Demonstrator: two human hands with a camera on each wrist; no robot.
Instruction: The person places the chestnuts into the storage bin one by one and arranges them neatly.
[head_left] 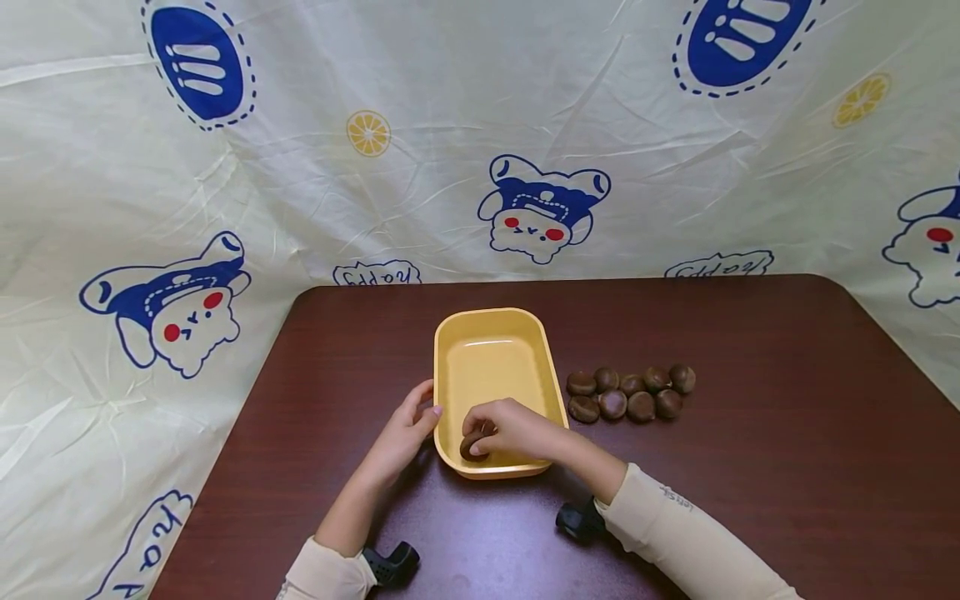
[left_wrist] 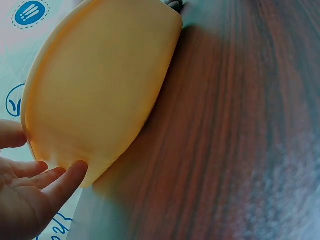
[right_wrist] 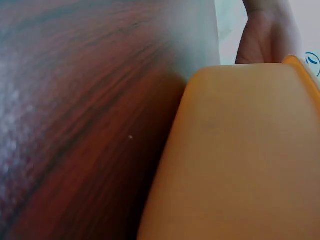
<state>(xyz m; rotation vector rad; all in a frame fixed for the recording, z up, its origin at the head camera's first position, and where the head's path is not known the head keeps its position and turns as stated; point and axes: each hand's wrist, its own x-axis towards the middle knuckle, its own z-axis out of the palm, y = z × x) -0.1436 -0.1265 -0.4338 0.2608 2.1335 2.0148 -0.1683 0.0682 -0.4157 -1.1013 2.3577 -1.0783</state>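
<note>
Your right hand (head_left: 519, 430) pinches a chestnut (head_left: 470, 448) by the near-left corner of the yellow tray (head_left: 491, 367), left hand (head_left: 405, 435) fingers apart; slacken that pinch and it could roll!

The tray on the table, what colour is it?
The tray is plain yellow, seen best in the head view.

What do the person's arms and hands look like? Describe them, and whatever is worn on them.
The left hand and right hand are ungloved. The left sleeve and right sleeve are cream; the right one carries small dark lettering, too small to read. A black device sits at the left wrist, another black device at the right.
</note>
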